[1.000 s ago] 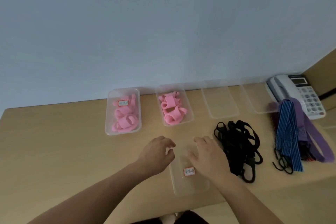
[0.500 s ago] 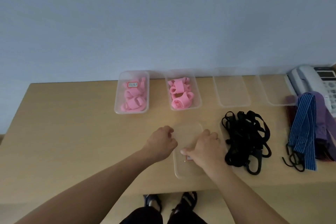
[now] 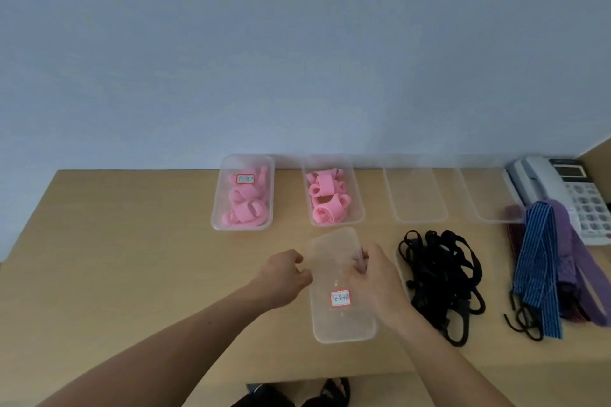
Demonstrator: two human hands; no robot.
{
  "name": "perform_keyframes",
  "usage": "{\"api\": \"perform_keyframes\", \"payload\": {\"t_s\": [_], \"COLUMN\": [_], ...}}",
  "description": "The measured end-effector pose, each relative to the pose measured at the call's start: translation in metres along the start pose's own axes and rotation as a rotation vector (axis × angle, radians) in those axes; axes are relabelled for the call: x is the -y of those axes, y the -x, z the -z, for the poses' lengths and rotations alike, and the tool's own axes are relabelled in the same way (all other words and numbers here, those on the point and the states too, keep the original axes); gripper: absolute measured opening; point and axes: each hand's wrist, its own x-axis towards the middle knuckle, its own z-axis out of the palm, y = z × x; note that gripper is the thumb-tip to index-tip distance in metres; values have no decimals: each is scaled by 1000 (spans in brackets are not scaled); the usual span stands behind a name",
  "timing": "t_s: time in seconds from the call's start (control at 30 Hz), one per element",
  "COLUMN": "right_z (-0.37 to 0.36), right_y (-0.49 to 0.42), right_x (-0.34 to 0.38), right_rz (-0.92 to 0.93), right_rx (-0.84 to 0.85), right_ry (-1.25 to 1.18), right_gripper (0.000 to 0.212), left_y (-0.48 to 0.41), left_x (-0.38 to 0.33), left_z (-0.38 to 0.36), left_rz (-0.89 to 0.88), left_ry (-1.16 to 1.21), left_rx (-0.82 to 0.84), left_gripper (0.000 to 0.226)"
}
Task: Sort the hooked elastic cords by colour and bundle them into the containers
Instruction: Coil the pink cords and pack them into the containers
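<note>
white phone (image 3: 558, 195) far right on wooden table (image 3: 132, 274) — pale wall (image 3: 297, 43) behind

The right hand (image 3: 373, 277) moved off the label (image 3: 340, 298) onto the container (image 3: 344, 337) rim.

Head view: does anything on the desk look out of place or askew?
Mildly. One labelled container sits skewed, out of line with the other containers, gripped by the right hand. The purple cord lies partly over the phone, which is foreign to the sorting. Nothing looks spilled or damaged.
</note>
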Motion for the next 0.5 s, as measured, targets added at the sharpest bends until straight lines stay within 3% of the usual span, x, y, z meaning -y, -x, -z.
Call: {"api": "perform_keyframes", "payload": {"t_s": [0.17, 0.37, 0.5], "right_z": [14, 25, 31], "right_y": [-16, -54, -91], "right_x": [32, 54, 65], "right_rz": [55, 99, 123], "right_rx": [-42, -165, -155], "right_ry": [-302, -230, -178], "right_gripper": [22, 19, 21], "left_y": [-9, -39, -64], "left_x": [-4, -32, -48], "left_z": [25, 58, 67], "left_rz": [-110, -157, -117], "left_ry": [172, 236, 198], "left_rx": [-92, -227, -306], "left_gripper": [24, 9, 3]}}
